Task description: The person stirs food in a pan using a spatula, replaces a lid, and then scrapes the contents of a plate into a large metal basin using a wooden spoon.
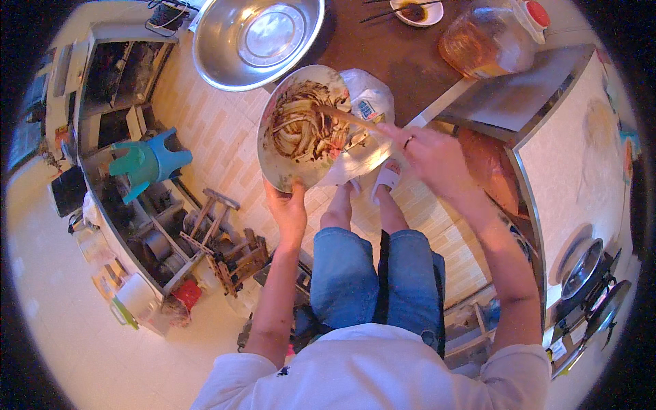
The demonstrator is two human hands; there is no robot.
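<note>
A light patterned bowl [279, 166], smeared inside with dark brown sauce, is tilted in my left hand [288, 210], whose thumb lies over the near rim. Pale strips of food and some pink bits, coated with the sauce, lie in it. My right hand [435, 154], with a ring on one finger, grips a wooden utensil [353, 120]; its far end rests among the food, and whether it is chopsticks or a spatula handle is unclear. Behind the bowl's right side is a white plastic bag [376, 89] with printing on it.
A large stainless steel basin [215, 64] stands at the brown table's [369, 46] left edge. Farther right are a small white dish [433, 13] of dark sauce with chopsticks beside it, and a big jar [492, 43] of amber liquid with a red lid. Stools [154, 159] stand at the left.
</note>
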